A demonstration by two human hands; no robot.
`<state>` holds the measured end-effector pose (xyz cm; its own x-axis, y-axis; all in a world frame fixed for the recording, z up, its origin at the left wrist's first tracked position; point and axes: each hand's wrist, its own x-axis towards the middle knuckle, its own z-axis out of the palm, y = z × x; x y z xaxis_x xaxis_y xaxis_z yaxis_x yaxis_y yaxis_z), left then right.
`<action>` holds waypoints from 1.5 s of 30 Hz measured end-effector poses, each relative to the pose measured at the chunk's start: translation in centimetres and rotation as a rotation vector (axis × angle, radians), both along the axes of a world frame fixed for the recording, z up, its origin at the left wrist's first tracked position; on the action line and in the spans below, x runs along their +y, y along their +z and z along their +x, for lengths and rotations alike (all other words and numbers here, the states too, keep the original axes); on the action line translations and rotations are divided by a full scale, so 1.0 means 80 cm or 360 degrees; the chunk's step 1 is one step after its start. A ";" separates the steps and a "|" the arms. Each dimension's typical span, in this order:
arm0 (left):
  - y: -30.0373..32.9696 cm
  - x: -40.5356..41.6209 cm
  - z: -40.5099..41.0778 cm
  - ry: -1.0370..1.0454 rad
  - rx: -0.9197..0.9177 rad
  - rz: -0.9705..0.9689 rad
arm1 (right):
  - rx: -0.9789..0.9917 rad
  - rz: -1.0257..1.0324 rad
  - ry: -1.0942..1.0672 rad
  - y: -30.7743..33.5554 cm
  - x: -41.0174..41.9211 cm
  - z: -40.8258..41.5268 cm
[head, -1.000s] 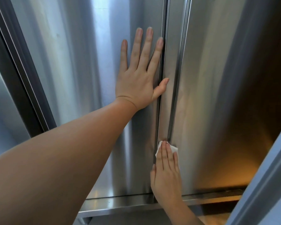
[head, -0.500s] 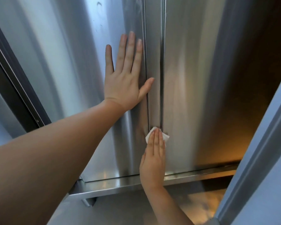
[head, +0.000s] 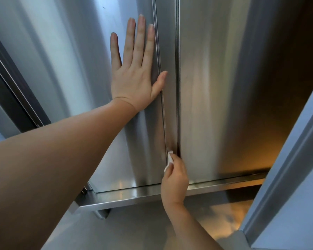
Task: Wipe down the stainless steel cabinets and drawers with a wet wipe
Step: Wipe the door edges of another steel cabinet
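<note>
Right door [head: 224, 87]: bare steel, open to pass.
Centre strip [head: 167, 51]: flanked by narrow grooves.
Left door [head: 70, 69]: partly covered by flat left hand [head: 134, 83].
Below: bottom ledge [head: 134, 194] juts out.

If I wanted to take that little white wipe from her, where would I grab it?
Take the loose white corner of the wipe sticking out on the left of the right hand, coming in from the left. The rest seems tucked under her fingers against the strip between the cabinet doors.
</note>
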<state>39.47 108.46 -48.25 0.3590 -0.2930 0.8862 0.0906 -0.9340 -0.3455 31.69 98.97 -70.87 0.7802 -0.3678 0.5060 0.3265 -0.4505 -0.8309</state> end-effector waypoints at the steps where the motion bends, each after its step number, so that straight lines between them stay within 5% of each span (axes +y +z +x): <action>1: 0.000 0.000 0.001 0.0001 -0.0005 -0.0001 | 0.0098 0.0030 0.0026 -0.007 -0.002 -0.002; 8: -0.002 0.002 0.006 0.0017 -0.0064 -0.0015 | -0.0043 0.0255 0.0099 0.018 0.001 0.014; 14: -0.001 0.001 0.002 0.0012 -0.0051 -0.0024 | 0.0695 0.0262 0.0270 -0.067 -0.014 -0.001; 21: 0.000 0.000 -0.003 0.0033 0.0015 -0.0049 | 0.0245 0.0414 0.0199 0.000 -0.001 0.017; 27: 0.002 0.000 0.000 0.0001 -0.0008 -0.0031 | 0.0728 0.0473 0.0375 -0.040 -0.020 0.008; 31: 0.003 0.006 0.007 -0.0053 -0.0041 -0.0025 | 0.0143 0.0537 0.0465 0.088 -0.037 0.013; 35: 0.000 0.008 0.008 -0.0154 -0.0080 -0.0021 | -0.1329 -0.0262 0.0200 0.266 -0.088 0.020; 37: -0.002 0.008 0.007 -0.0184 -0.0099 -0.0023 | -0.1646 -0.0729 0.0062 0.335 -0.106 0.044; 41: -0.002 0.008 0.004 -0.0217 -0.0114 -0.0010 | -0.1476 -0.1495 0.0020 0.384 -0.116 0.087; 45: -0.001 0.007 0.003 -0.0253 -0.0119 -0.0013 | -0.1249 -0.2134 0.0165 0.329 -0.138 0.089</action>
